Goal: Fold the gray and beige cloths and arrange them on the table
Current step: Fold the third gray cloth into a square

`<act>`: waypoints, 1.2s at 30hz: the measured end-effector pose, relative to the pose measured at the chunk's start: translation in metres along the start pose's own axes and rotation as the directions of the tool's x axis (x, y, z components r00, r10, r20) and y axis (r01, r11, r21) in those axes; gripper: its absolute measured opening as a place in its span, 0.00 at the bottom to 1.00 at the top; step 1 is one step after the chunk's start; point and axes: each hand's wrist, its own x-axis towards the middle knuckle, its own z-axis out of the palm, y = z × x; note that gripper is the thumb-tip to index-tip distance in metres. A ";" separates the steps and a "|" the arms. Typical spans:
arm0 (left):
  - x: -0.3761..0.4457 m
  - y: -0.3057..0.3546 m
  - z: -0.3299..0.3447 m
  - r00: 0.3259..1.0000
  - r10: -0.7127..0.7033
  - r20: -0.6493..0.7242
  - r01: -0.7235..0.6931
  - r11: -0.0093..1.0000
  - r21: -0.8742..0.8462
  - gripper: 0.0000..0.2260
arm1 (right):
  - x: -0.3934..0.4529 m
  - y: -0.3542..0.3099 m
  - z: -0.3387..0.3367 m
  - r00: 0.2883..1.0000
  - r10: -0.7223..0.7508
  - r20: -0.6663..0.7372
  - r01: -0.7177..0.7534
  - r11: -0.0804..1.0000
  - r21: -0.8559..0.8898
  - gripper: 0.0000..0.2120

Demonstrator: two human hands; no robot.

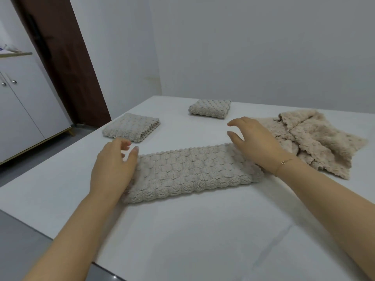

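Grip: neither hand clasped anything; the left hand (113, 165) lay over the left end of the long folded strip of cloth (188, 171) with fingers loosely bent and lifted, and the right hand (255, 142) lay at its right end, fingers spread and relaxed, tips off the table.
Cloth in work: the grayish, bubble-textured strip lay flat across the middle of the white table (203, 230), folded lengthwise, spanning the gap between the two hands.
Left side of grip: the heel of the left palm rested on the strip's end; whether the fingertips touched the cloth could not be told.
Right side of grip: the right wrist, wearing a thin bracelet (284, 161), crossed the strip's far corner.
Finished pieces: one folded gray cloth (132, 127) sat beyond the left hand, another folded gray cloth (210, 108) farther back, well apart from each other.
Waiting piece: a beige fluffy cloth (316, 138) lay crumpled just behind the right hand.
Surroundings: a white cabinet (26, 110) and a dark brown door frame (67, 61) stood to the left.
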 end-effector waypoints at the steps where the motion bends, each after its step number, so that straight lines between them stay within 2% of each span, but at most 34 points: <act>1: -0.003 0.010 -0.002 0.996 0.089 -0.004 -0.089 0.994 0.066 0.12 | -0.002 -0.011 -0.003 0.999 -0.044 0.022 0.044 0.999 0.020 0.18; 3: -0.013 0.037 0.002 0.972 0.212 0.099 -0.223 0.968 0.119 0.12 | -0.008 -0.036 -0.001 0.984 -0.120 0.130 0.114 0.992 0.049 0.20; 6: -0.027 0.054 0.032 0.893 0.299 0.337 -0.378 0.903 0.202 0.17 | -0.017 -0.054 0.024 0.923 -0.200 0.329 0.204 0.979 0.021 0.23; 8: -0.031 0.045 0.048 0.865 0.242 0.440 -0.389 0.877 0.282 0.22 | -0.022 -0.051 0.038 0.889 -0.185 0.419 0.198 0.980 0.013 0.25; 10: -0.029 0.033 0.053 0.854 0.188 0.486 -0.367 0.879 0.305 0.24 | -0.024 -0.042 0.044 0.887 -0.151 0.437 0.163 0.987 0.011 0.27; 13: -0.026 0.025 0.052 0.839 0.174 0.516 -0.372 0.875 0.309 0.24 | -0.026 -0.033 0.046 0.893 -0.103 0.439 0.130 0.991 -0.033 0.29; 20: -0.013 0.001 0.036 0.871 0.073 0.486 -0.270 0.897 0.350 0.25 | -0.030 -0.015 0.038 0.903 -0.002 0.429 0.050 0.994 -0.099 0.33; 25: -0.007 -0.013 0.030 0.869 0.071 0.490 -0.260 0.908 0.329 0.24 | -0.028 -0.006 0.037 0.909 0.053 0.413 -0.021 0.996 -0.081 0.33; 30: -0.012 -0.012 0.029 0.915 0.127 0.383 -0.259 0.913 0.315 0.24 | -0.026 -0.007 0.037 0.917 0.056 0.394 -0.029 0.997 -0.074 0.32; 32: -0.018 -0.011 0.024 0.919 0.164 0.359 -0.279 0.913 0.298 0.28 | -0.027 -0.008 0.035 0.927 0.041 0.372 -0.022 0.998 -0.054 0.31; 33: -0.021 -0.012 0.020 0.913 0.176 0.368 -0.290 0.914 0.283 0.29 | -0.027 -0.009 0.033 0.932 0.025 0.363 -0.009 0.999 -0.046 0.30; 36: -0.025 -0.011 0.006 0.884 0.130 0.448 -0.253 0.941 0.226 0.22 | -0.022 -0.010 0.019 0.942 -0.017 0.334 0.041 0.997 -0.065 0.25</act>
